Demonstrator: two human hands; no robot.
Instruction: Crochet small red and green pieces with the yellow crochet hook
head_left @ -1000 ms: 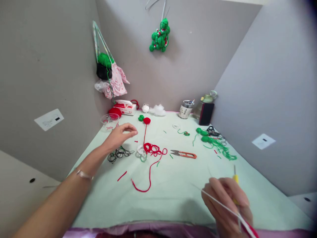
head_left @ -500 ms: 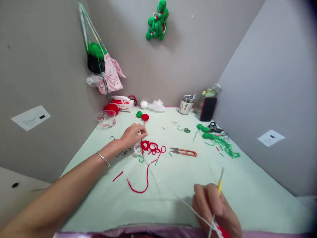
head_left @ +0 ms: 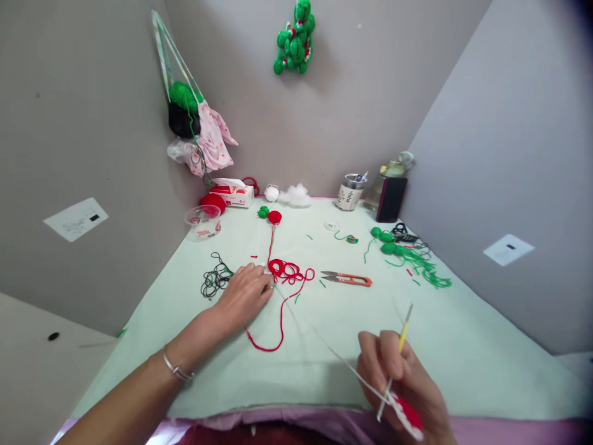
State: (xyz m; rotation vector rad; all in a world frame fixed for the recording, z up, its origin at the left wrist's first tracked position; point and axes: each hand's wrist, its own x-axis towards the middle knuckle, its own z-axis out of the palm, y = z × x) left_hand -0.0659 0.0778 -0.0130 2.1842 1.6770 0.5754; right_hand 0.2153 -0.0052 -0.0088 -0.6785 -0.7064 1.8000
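My left hand lies low over the table with its fingers curled down on a small heap of white yarn, which it mostly hides. From there a thin white strand runs across to my right hand. That hand is closed around a crochet hook with a yellow grip, its tip pointing up. It also pinches a small red and white crocheted piece near the front edge. Loose red yarn lies coiled just right of my left fingers, with a tail curving toward the front.
Orange thread snips lie mid-table. Tangled black cord is left of my left hand. Green crocheted pieces with long tails lie at right. A clear tub, tissue box, pen tin and phone stand at the back.
My left hand has come down and nearer from beside the upright red strand onto the white yarn. My right hand stays in place, with the red and white piece showing more.
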